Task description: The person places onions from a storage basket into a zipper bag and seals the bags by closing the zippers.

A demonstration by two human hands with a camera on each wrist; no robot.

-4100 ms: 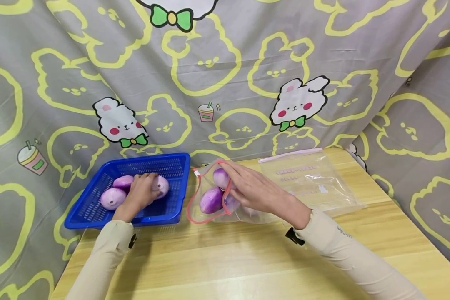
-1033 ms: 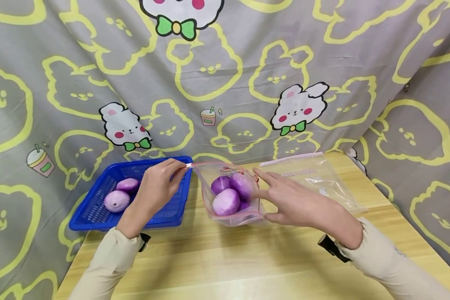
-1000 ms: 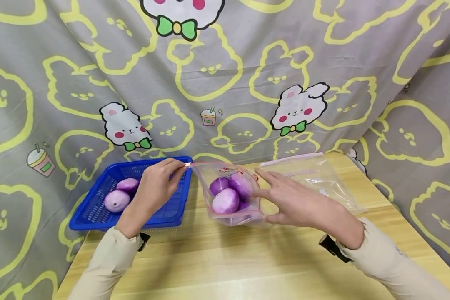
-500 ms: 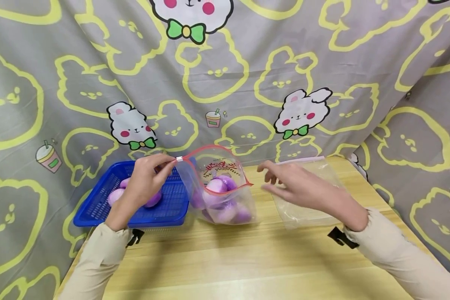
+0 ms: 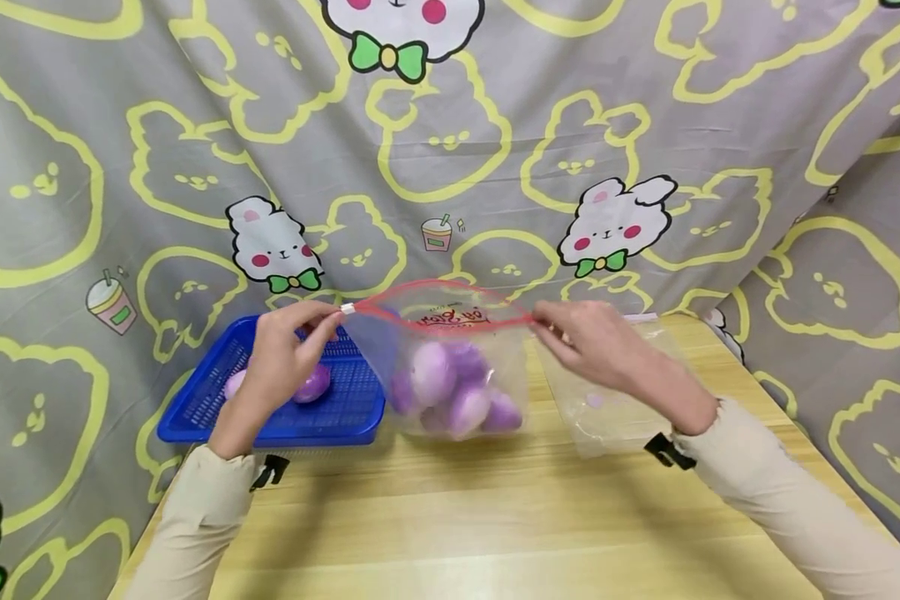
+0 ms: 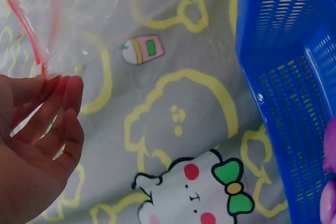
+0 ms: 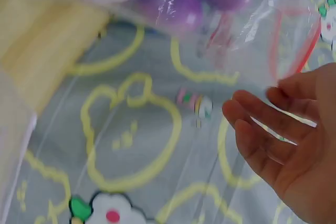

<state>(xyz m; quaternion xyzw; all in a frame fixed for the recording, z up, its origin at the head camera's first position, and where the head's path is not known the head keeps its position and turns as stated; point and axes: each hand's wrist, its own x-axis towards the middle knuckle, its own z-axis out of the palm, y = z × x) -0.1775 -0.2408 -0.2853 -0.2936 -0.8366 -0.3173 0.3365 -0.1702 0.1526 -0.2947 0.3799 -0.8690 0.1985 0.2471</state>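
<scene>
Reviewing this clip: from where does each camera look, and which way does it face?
Head: on the person's head, facing forward and down at the wooden table, blue basket and red-edged zip bag; left hand, right hand and beige sleeves show.
Left wrist: on that wrist, facing past the left hand toward the patterned curtain; only that hand shows.
Right wrist: on that wrist, facing past the right hand toward bag and curtain; that hand shows plainly.
Shared: head and left wrist both show the basket.
</scene>
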